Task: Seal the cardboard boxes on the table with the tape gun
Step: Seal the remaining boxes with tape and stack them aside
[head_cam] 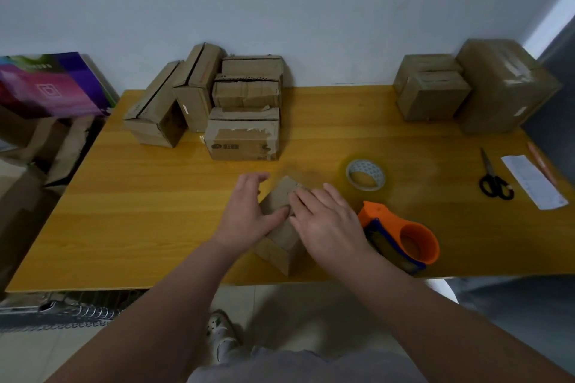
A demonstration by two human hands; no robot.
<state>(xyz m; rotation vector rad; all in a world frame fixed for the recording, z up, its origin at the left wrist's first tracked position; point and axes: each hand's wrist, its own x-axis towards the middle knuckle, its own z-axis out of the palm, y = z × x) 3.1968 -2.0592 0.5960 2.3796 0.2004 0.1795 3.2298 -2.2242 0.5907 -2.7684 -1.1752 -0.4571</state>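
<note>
A small box (280, 197) sits on the yellow table (140, 211), close to the near edge. A person has both hands on it.

The left hand (249, 211) is on the left side of the small box. Its fingers are spread apart and it holds nothing. The thumb lies across the top of the box. The right hand (326, 221) lies flat on the top of the small box. Its fingers are straight and close together, and they press down. The picture is blurry here, so it is hard to tell if there is tape on the box.

The orange and blue tape gun (401, 236) lies just to the right of the small box, next to the right hand. No hand touches it. A roll of tape (365, 176) lies flat behind the tape gun, to the right of the small box and a bit farther back.

Far to the right of the small box are black scissors (494, 177) and a strip of paper (533, 180).

Behind the small box, by the wall, is a pile of boxes (217, 99). Some stand on end and some are stacked. Behind it and far to the right are a few bigger boxes (466, 84).

Far to the left of the small box, off the table, is a bright purple box (53, 84). Under the near edge of the table a shoe (219, 333) shows on the floor.
</note>
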